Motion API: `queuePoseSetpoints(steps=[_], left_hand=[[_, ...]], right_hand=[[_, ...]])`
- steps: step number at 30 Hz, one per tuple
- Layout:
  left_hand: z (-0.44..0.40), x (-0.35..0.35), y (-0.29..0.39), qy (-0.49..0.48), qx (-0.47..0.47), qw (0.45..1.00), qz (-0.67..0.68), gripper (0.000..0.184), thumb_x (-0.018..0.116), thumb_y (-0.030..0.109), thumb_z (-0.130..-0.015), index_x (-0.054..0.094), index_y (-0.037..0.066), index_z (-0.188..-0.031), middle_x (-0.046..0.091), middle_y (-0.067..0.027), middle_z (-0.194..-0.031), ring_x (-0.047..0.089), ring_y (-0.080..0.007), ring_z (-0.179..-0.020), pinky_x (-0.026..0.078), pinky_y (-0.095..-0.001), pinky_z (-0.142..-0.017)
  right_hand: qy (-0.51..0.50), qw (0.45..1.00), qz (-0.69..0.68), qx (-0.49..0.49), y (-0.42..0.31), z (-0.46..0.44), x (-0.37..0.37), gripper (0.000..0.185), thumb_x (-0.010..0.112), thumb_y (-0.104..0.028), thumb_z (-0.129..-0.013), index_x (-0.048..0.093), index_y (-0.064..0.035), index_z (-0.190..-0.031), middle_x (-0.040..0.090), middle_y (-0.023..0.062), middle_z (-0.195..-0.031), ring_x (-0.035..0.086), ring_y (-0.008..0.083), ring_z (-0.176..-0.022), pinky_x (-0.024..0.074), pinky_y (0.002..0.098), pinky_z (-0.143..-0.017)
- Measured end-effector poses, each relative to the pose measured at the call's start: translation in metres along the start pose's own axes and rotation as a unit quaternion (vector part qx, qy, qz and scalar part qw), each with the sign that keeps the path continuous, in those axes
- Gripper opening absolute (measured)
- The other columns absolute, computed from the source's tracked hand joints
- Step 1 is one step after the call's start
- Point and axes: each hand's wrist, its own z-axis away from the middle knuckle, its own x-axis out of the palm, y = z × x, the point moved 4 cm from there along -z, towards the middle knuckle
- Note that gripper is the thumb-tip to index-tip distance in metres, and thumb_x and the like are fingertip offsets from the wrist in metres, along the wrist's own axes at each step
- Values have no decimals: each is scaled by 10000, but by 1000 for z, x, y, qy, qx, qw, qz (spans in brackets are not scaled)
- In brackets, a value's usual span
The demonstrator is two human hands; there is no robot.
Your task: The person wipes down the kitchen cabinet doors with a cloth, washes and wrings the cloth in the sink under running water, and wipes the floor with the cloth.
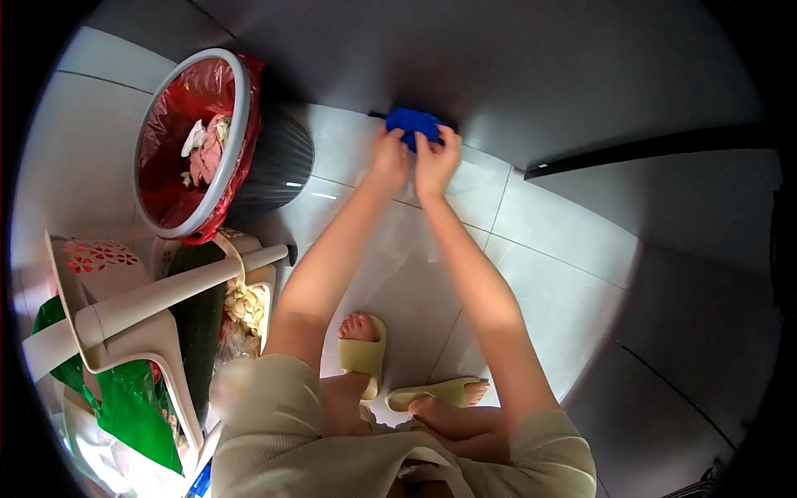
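Both arms reach forward and down to a bunched blue cloth [414,123] in front of a dark cabinet-like surface [349,50]. My left hand [388,155] grips the cloth's near left side. On its right side, my right hand [437,162] holds the cloth with curled fingers, close beside the left. The cloth hides some of the fingertips. Whether it touches the dark surface or hangs just in front of it, I cannot tell.
A trash bin [241,133] lined with a red bag [166,149] stands at left, with crumpled scraps inside. Below it is a white storage rack [149,332] holding produce and a green bag [141,415]. Pale tiles [564,241] cover the floor; yellow slippers [363,357] are underfoot.
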Motion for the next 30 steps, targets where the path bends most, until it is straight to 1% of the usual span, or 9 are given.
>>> queuePoseSetpoints(steps=[8, 11, 13, 14, 17, 20, 22, 25, 30], left_hand=[[-2, 4, 31, 64, 65, 994, 56, 91, 439, 65, -885, 467, 124, -950, 538, -32, -803, 524, -112, -646, 444, -224, -534], [-34, -36, 55, 58, 27, 991, 118, 248, 388, 36, -886, 439, 74, -1126, 543, -112, -1026, 552, -251, -968, 472, -411, -869], [-60, -63, 69, 100, 54, 986, 119, 234, 382, 68, -910, 429, 70, -1138, 525, -131, -1079, 548, -265, -991, 467, -428, -886], [-46, -59, 84, 159, 63, 982, 74, 227, 387, 106, -931, 421, 69, -1153, 518, -136, -1096, 547, -267, -992, 457, -434, -903], [-64, -79, 90, 170, 67, 978, 106, 258, 387, 134, -946, 412, 79, -1196, 520, -124, -1134, 540, -276, -1014, 447, -433, -910], [-46, -53, 90, 145, 34, 988, 50, 339, 315, 315, -962, 472, 76, -1145, 534, -116, -1120, 551, -268, -987, 459, -411, -883], [-44, -41, 81, 98, 21, 993, 57, 423, 251, 388, -946, 517, 84, -1070, 560, -104, -1051, 557, -251, -939, 465, -411, -843], [-11, -11, 76, 50, 13, 999, 9, 374, 257, 336, -930, 512, 94, -1056, 565, -91, -1013, 557, -249, -902, 465, -423, -810], [33, 38, 68, -19, 25, 996, 86, 219, 378, 93, -891, 478, 91, -1086, 562, -72, -996, 568, -194, -871, 496, -344, -729]], right_hand=[[-21, 998, 50, 4, -14, -3, 34, 254, 742, -74, -671, 586, -6, -859, 594, 138, -830, 632, 250, -711, 507, 331, -613], [-80, 993, 87, -7, -10, 5, 78, 257, 723, -97, -678, 625, -6, -896, 612, 171, -861, 624, 298, -707, 489, 376, -631], [-142, 986, 87, 7, -16, 10, 107, 261, 694, -111, -714, 637, 7, -939, 615, 190, -898, 616, 327, -765, 483, 406, -692], [-129, 982, 122, -70, -21, 12, 119, 246, 678, -107, -742, 637, 27, -943, 629, 190, -884, 640, 281, -692, 502, 354, -646], [-218, 962, 152, -68, -30, 11, 133, 260, 614, -140, -800, 627, 14, -1010, 618, 194, -966, 624, 323, -826, 485, 387, -754], [-296, 948, 108, -46, -48, 11, 124, 315, 567, -151, -821, 597, 4, -1094, 573, 223, -1074, 565, 376, -969, 453, 425, -839], [-273, 958, 81, -46, -62, 15, 108, 352, 549, -151, -828, 569, -17, -1152, 545, 223, -1134, 548, 368, -1016, 451, 416, -854], [-237, 970, 38, -44, -79, 15, 79, 407, 542, -103, -817, 529, -44, -1220, 514, 197, -1212, 529, 344, -1077, 451, 376, -874], [-163, 981, -11, -107, -108, 7, 27, 475, 554, -35, -795, 496, -57, -1266, 516, 174, -1228, 526, 328, -1094, 429, 370, -908]])
